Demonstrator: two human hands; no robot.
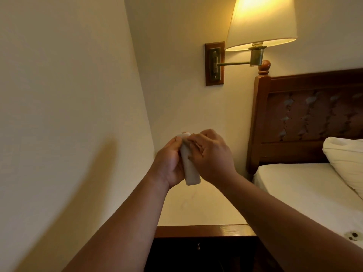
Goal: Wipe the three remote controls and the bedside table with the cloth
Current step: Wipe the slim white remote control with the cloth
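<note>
You are holding a pale cream, long slim plastic remote control (191, 176) up in the air above the bedside table (206, 211), a cream-topped cabinet with a dark glossy wooden front edge. Your left hand (169, 163) is wrapping round the remote's left side with its fingers clenched behind it. This is probably steadying it and keeping it off the surface, so that every face can be reached. Your right hand (212, 154) is covering the upper half, with its fingers curled down onto the remote's face. That looks like the wiping grip.

The cloth itself is hard to make out. A pale rounded edge is showing at the top, between your hands, but you cannot tell whether it is cloth or the remote's own end. Your right palm is hiding whatever lies under the fingers, and the button side is turned away from the camera.

The other two remotes are not showing anywhere. Your forearms are covering part of the tabletop, and its left side is running into the wall.

A lit wall lamp with a cream fabric shade (261, 22) is glowing above, beside a dark carved wooden headboard (306, 118). A small dark-spotted object on the white mattress (304, 185) is being cut off at the lower right.
</note>
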